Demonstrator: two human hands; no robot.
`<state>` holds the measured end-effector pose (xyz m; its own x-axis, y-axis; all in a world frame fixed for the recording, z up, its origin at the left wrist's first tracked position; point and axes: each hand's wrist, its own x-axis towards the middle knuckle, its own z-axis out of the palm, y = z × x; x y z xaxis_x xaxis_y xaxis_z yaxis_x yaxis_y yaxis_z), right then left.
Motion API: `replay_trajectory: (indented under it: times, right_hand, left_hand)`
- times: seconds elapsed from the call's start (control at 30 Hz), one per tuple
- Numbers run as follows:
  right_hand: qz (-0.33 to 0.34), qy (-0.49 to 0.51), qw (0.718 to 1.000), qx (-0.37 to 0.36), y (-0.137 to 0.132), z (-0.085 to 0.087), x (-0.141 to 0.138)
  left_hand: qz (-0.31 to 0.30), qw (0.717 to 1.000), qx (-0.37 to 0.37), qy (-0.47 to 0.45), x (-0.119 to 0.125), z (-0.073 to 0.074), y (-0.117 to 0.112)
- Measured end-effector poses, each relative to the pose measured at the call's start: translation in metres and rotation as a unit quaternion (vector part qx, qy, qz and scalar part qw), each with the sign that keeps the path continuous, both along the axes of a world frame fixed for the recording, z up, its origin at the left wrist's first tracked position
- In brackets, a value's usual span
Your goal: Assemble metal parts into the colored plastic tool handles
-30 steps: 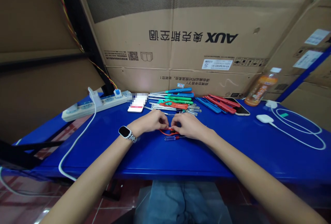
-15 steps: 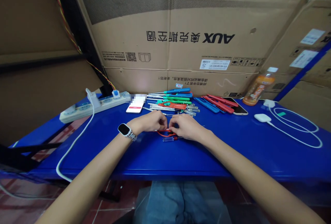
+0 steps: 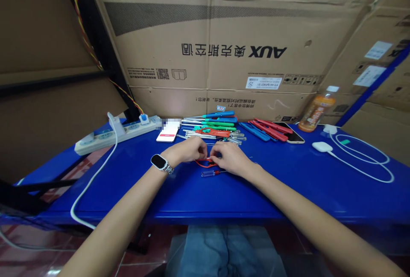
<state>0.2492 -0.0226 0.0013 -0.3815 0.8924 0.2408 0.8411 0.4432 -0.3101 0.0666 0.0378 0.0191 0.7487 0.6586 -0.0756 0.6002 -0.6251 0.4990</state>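
Progress: the work in hand centres on a red loop (image 3: 205, 164), which sits mid-counter between both hands, partly covered by them. I judge the handling to be under way rather than finished, since the loop is not set down free and both hands are on it. A small screwdriver (image 3: 209, 173) lies untouched on the blue counter (image 3: 288, 183), just near of the loop. The row of tools (image 3: 211, 126) at the far side lies apart from the hands, out of use.

Fingers: the left hand (image 3: 187, 151) has its fingers (image 3: 200, 152) curled closed, pinching the left end of the loop. The right hand (image 3: 232, 157) mirrors it, fingers (image 3: 218, 155) drawn together on the right end. The fingertips of the two hands nearly meet. I cannot tell exactly how the loop is gripped, as the knuckles hide the contact.

Other items noted: a watch (image 3: 159, 161) on the left wrist and a power strip (image 3: 118, 132) at far left.
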Motion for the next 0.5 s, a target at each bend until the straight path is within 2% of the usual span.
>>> replay_trajectory:
  times: [0.17, 0.23, 0.37, 0.5]
  right_hand:
    - [0.028, 0.058, 0.997, 0.031, -0.004, 0.003, 0.018]
    - [0.028, 0.030, 0.997, 0.059, -0.014, 0.005, 0.026]
    - [0.063, -0.073, 0.993, 0.063, -0.036, 0.006, 0.033]
    - [0.077, -0.116, 0.989, 0.059, -0.042, 0.004, 0.031]
  left_hand:
    - [-0.002, 0.998, 0.063, -0.027, -0.002, -0.011, 0.001]
    - [-0.006, 0.997, 0.067, -0.035, -0.003, -0.013, 0.001]
    - [-0.011, 0.997, 0.069, -0.042, -0.004, -0.012, -0.002]
    - [-0.012, 0.996, 0.070, -0.047, -0.006, -0.011, -0.005]
